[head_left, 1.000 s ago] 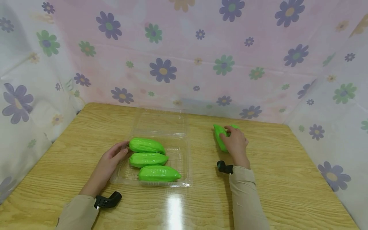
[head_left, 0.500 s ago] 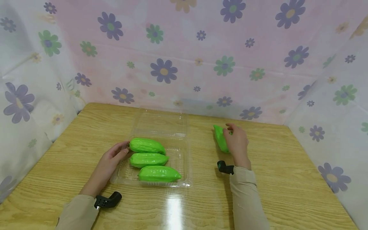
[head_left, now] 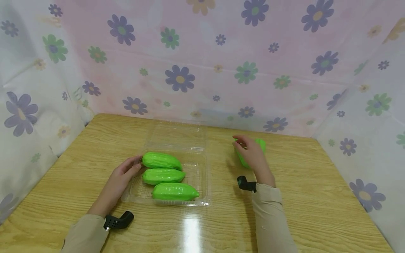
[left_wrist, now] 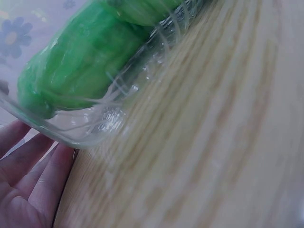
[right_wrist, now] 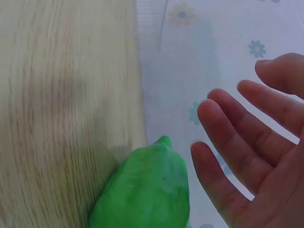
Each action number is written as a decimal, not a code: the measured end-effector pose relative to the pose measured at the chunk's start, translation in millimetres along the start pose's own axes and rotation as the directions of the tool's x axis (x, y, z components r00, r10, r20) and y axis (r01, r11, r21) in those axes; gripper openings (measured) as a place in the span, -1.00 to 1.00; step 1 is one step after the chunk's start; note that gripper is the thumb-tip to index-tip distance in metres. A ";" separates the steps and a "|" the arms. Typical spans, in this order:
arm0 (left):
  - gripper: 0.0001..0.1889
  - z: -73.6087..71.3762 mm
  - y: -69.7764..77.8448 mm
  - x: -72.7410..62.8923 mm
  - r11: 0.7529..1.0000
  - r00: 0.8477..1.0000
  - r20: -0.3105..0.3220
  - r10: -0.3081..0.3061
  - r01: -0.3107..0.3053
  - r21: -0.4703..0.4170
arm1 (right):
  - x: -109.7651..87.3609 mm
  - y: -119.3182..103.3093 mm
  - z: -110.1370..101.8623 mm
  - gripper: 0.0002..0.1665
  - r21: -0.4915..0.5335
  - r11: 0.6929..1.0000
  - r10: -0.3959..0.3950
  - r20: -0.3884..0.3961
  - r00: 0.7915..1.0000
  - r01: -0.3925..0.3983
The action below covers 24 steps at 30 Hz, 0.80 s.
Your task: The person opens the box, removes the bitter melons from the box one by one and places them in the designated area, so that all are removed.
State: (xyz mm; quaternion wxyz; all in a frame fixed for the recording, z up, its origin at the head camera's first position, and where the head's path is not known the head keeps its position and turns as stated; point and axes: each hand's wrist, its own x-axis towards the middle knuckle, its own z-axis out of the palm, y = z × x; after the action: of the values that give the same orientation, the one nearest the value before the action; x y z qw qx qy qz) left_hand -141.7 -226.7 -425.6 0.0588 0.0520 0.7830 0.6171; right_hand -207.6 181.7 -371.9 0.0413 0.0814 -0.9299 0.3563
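In the head view, a clear plastic box [head_left: 205, 175] holds three green bitter gourds [head_left: 175, 191] lying side by side. My left hand [head_left: 123, 172] pinches the box's left rim, thumb above and fingers outside the wall. The left wrist view has those fingers [left_wrist: 45, 175] along the box's corner, with a green gourd [left_wrist: 80, 61] behind the plastic. My right hand [head_left: 253, 154] hovers over a bitter gourd [head_left: 243, 162] on the right, partly covering it. Another gourd [head_left: 261, 144] shows behind that hand. The right wrist view has its fingers spread apart beside a gourd [right_wrist: 147, 190], holding nothing.
The box's clear lid [head_left: 177, 135] lies folded back toward the flowered cloth [head_left: 205, 88] behind the table [head_left: 303, 196]. Black wrist mounts [head_left: 118, 220] sit on both forearms. Cloth also hangs at either side.
My right hand has shifted left, from beside the left loose gourd to over it, and the gourd to its right has come into sight. My left hand and the box have stayed still.
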 end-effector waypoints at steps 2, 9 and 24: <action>-0.42 -0.1 -0.7 -0.2 1.000 1.000 0.003 -0.001 0.001 -0.008 | -0.1 -0.7 2.3 -0.43 0.000 1.000 -0.007 0.013 1.000 0.007; -0.41 -1.5 -3.3 0.4 1.000 1.000 -0.008 -0.004 0.004 0.007 | 1.8 -0.9 8.3 -0.48 0.008 1.000 -0.009 0.012 1.000 0.009; -0.43 0.7 0.6 -1.3 1.000 1.000 0.004 0.010 -0.010 -0.003 | 0.6 -12.3 17.0 -0.59 0.214 0.974 -0.073 0.009 0.997 0.069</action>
State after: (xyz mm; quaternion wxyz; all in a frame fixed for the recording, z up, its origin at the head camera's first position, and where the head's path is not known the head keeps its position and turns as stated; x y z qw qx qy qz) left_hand -140.3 -226.1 -425.2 0.0573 0.0573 0.7817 0.6184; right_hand -206.3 161.2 -376.4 0.0372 0.1215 -0.8830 0.4518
